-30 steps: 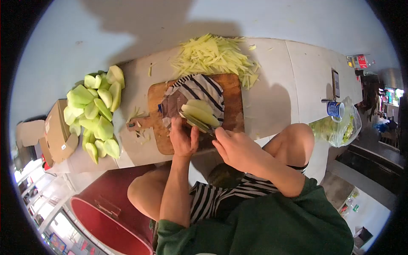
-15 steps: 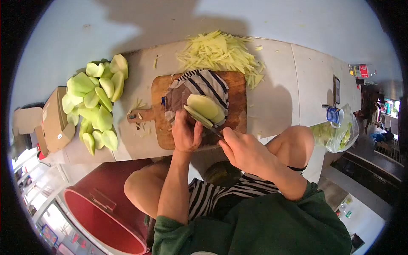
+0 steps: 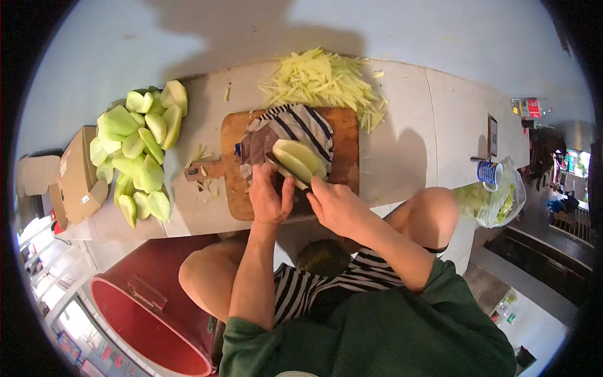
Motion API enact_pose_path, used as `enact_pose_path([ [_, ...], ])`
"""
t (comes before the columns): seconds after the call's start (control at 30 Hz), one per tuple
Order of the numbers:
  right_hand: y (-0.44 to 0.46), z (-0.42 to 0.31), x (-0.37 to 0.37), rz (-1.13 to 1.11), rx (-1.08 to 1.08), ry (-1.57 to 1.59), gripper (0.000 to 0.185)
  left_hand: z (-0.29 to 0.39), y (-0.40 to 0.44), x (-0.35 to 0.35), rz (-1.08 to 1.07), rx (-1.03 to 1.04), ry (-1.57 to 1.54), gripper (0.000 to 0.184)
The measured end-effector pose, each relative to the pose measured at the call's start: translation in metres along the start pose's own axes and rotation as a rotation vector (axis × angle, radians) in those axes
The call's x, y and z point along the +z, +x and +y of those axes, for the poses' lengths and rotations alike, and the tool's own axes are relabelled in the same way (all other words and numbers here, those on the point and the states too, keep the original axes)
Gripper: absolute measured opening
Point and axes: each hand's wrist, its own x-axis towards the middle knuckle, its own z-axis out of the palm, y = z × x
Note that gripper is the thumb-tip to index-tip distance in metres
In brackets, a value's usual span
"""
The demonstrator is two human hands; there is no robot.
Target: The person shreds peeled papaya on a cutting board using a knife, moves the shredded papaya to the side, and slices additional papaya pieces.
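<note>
A wooden cutting board bears a striped cloth, and pale green slices lie on that cloth. My left hand is closed on the near left edge of the slices, thumb and fingers pinching them. My right hand is wrapped round the handle of a knife, whose dark blade lies along the near side of the slices. Most of the handle is hidden by my fingers. Behind the board is a heap of pale green strips.
Several peeled green pieces are piled at the left, beside a cardboard box. A red bin stands below the table at the left. At the right are a phone, a blue cup and a plastic bag.
My right hand and the knife have moved up and left, so the blade now lies along the slices. My left hand keeps its place at their edge.
</note>
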Motion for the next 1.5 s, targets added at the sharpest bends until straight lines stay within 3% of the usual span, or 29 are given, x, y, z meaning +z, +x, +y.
enact_pose_path([
  [0.33, -0.008, -0.016, -0.051, -0.007, 0.026, 0.049, 0.024, 0.006, 0.001, 0.001, 0.057, 0.027, 0.054, 0.034],
  [0.6, -0.004, 0.003, -0.110, 0.228, -0.077, 0.022, 0.024, 0.018, 0.007, 0.003, 0.018, 0.047, 0.192, 0.054],
  [0.73, 0.002, -0.004, -0.120, 0.228, 0.088, 0.073, 0.022, 0.029, 0.006, 0.005, -0.042, 0.040, 0.296, 0.058],
  [0.8, 0.004, -0.005, -0.122, 0.270, 0.041, 0.084, 0.022, 0.030, 0.004, 0.010, -0.035, -0.074, 0.329, 0.062],
  [0.9, 0.007, -0.007, -0.127, 0.327, -0.018, 0.084, 0.022, 0.038, 0.006, 0.011, 0.007, 0.097, 0.601, 0.070],
  [1.0, 0.000, -0.007, -0.127, 0.321, -0.030, 0.073, 0.022, 0.061, 0.029, 0.018, -0.091, 0.235, 0.618, 0.077],
  [1.13, -0.007, -0.008, -0.132, 0.267, -0.008, 0.041, 0.023, 0.029, 0.036, 0.037, -0.218, 0.267, 0.595, 0.070],
  [1.23, -0.013, -0.005, -0.133, 0.273, -0.008, 0.005, 0.024, 0.017, 0.035, 0.033, -0.131, 0.330, 0.474, 0.058],
  [1.37, -0.018, -0.008, -0.134, 0.262, -0.003, -0.024, 0.024, 0.039, 0.035, 0.033, -0.106, 0.281, 0.550, 0.046],
  [1.5, -0.021, -0.014, -0.137, 0.203, 0.026, -0.003, 0.023, 0.019, 0.034, 0.018, -0.204, 0.340, 0.444, 0.041],
])
